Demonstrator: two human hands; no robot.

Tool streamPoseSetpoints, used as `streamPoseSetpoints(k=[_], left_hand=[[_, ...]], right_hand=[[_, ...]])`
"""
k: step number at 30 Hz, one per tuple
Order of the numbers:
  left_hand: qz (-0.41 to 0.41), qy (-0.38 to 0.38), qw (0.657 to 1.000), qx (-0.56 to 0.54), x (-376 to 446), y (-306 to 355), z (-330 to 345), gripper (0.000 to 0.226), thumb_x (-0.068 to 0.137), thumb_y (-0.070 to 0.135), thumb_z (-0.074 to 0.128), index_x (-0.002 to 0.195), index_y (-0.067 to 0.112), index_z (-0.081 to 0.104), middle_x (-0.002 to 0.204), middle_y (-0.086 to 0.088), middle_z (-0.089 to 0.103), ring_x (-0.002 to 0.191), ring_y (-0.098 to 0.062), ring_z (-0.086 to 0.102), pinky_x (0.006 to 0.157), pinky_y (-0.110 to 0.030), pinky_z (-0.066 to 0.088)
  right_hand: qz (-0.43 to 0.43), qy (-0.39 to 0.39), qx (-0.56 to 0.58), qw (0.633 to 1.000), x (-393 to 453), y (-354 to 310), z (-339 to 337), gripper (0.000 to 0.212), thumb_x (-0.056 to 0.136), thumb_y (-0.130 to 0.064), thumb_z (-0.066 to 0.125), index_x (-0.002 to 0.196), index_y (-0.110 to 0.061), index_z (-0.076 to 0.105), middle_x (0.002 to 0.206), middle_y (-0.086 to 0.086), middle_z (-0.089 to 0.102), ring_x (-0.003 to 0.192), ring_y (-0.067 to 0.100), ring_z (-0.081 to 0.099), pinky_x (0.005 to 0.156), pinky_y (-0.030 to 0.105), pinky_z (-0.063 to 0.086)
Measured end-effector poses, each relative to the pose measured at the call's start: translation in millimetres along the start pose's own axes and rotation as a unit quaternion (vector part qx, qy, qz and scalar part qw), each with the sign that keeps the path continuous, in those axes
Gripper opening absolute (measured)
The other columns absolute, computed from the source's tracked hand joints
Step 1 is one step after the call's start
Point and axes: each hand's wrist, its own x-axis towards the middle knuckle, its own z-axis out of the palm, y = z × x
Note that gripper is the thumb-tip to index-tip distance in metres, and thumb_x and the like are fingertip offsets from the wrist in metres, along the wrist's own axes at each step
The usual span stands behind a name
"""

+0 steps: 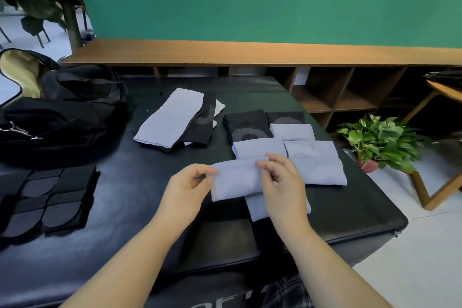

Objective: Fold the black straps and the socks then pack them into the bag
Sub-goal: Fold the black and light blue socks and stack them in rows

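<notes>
Left hand (193, 181): pinches the left end of the light blue sock (237, 179), thumb and fingers curled on the cloth.
Right hand (281, 177): pinches the same sock's top edge near its middle; the sock is held just above the table (130, 195), half folded.
Slip risk: the fold looks loose, so if either pinch eases the flap may fall open.
Crowding risk: the folded socks (310, 155) lie just behind the hands; setting this one down carelessly could nudge that row askew.
Unfolded pile (175, 120): rests flat mid-table, well apart from the hands.
Black straps (47, 197): folded at the left, near the edge.
Bag (62, 107): open at far left; the reach crosses bare table.
Edges: the right table edge runs close to the folded row, with little spare room there.
</notes>
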Motion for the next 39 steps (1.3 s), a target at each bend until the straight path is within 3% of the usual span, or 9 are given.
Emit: streamPoseSetpoints(k=[4, 8, 12, 16, 20, 25, 27, 34, 39], left_hand=[[0.005, -0.031, 0.999, 0.023, 20.7, 10.2, 19.4, 0.032, 0.09, 0.004, 0.055, 0.094, 0.033, 0.066, 0.093, 0.017, 0.069, 0.087, 0.004, 0.064, 0.069, -0.005, 0.045], [0.004, -0.07, 0.996, 0.057, 46.5, 18.8, 36.2, 0.032, 0.091, 0.005, 0.052, 0.112, 0.027, 0.063, 0.071, 0.019, 0.064, 0.064, 0.004, 0.056, 0.059, -0.007, 0.041], [0.017, -0.107, 0.987, 0.117, 72.1, 17.0, 52.8, 0.043, 0.09, 0.013, 0.055, 0.131, 0.027, 0.052, 0.121, 0.009, 0.061, 0.114, -0.007, 0.055, 0.093, -0.021, 0.043], [0.064, -0.112, 0.973, 0.191, 85.5, 13.9, 68.2, 0.044, 0.095, 0.016, 0.048, 0.138, 0.023, 0.044, 0.146, 0.014, 0.037, 0.134, -0.001, 0.031, 0.115, -0.03, 0.022], [0.066, -0.114, 0.939, 0.316, 88.0, 3.1, 75.7, 0.042, 0.1, 0.017, 0.033, 0.143, 0.022, 0.034, 0.157, 0.006, 0.017, 0.144, -0.009, 0.01, 0.118, -0.038, 0.001], [0.088, -0.141, 0.891, 0.423, 89.4, -8.6, 67.2, 0.044, 0.103, 0.021, 0.023, 0.146, 0.027, 0.021, 0.159, 0.005, -0.004, 0.145, -0.011, -0.01, 0.117, -0.044, -0.002], [0.102, -0.146, 0.883, 0.433, 91.6, -9.7, 60.5, 0.045, 0.103, 0.022, 0.022, 0.148, 0.032, 0.019, 0.159, 0.007, -0.007, 0.144, -0.01, -0.013, 0.116, -0.042, -0.006], [0.078, -0.003, 0.884, 0.461, 107.8, -19.5, 10.5, 0.048, 0.101, 0.021, 0.03, 0.148, 0.027, 0.023, 0.159, 0.005, -0.004, 0.144, -0.011, -0.012, 0.116, -0.039, -0.006], [0.05, 0.05, 0.873, 0.482, 114.1, -36.3, -24.8, 0.048, 0.098, 0.02, 0.038, 0.145, 0.023, 0.024, 0.159, 0.004, 0.001, 0.145, -0.014, -0.007, 0.115, -0.042, 0.003]], right_hand=[[0.026, -0.013, -0.019, 0.999, 20.9, 9.6, -12.2, 0.021, 0.093, -0.008, 0.054, 0.107, -0.013, 0.069, 0.122, -0.013, 0.047, 0.099, -0.015, 0.047, 0.084, -0.002, 0.035], [0.046, -0.049, -0.057, 0.996, 45.9, 17.0, -20.2, 0.028, 0.093, -0.009, 0.053, 0.119, -0.012, 0.063, 0.129, -0.013, 0.041, 0.106, -0.009, 0.041, 0.08, -0.006, 0.029], [0.066, -0.085, -0.114, 0.988, 72.2, 23.9, -18.8, 0.038, 0.092, -0.02, 0.057, 0.13, -0.014, 0.055, 0.145, -0.009, 0.034, 0.127, 0.002, 0.034, 0.084, 0.003, 0.022], [0.095, -0.101, -0.129, 0.982, 90.7, 30.4, -12.1, 0.05, 0.09, -0.03, 0.061, 0.135, -0.012, 0.048, 0.151, -0.007, 0.025, 0.13, 0.007, 0.034, 0.091, 0.013, 0.027], [0.092, -0.155, -0.26, 0.949, 95.4, 34.5, -2.1, 0.054, 0.095, -0.039, 0.051, 0.141, -0.014, 0.037, 0.158, 0.0, 0.011, 0.136, 0.019, 0.032, 0.109, 0.032, 0.027], [0.006, -0.193, -0.43, 0.882, 90.1, 32.6, 12.8, 0.051, 0.103, -0.035, 0.024, 0.15, -0.016, 0.015, 0.16, -0.003, -0.004, 0.146, 0.015, -0.006, 0.116, 0.041, 0.003], [0.017, -0.207, -0.448, 0.87, 88.1, 32.1, 16.8, 0.054, 0.103, -0.037, 0.019, 0.151, -0.015, 0.008, 0.16, -0.003, -0.004, 0.146, 0.015, -0.011, 0.116, 0.043, -0.003], [0.022, -0.198, -0.441, 0.875, 87.3, 13.5, 24.7, 0.062, 0.1, -0.043, 0.021, 0.152, -0.011, 0.01, 0.16, 0.001, 0.0, 0.146, 0.018, -0.012, 0.116, 0.043, -0.009], [-0.011, -0.204, -0.408, 0.89, 75.4, -1.6, 40.2, 0.059, 0.101, -0.041, 0.024, 0.151, -0.012, 0.012, 0.16, 0.0, 0.004, 0.146, 0.017, -0.01, 0.115, 0.04, -0.011]])
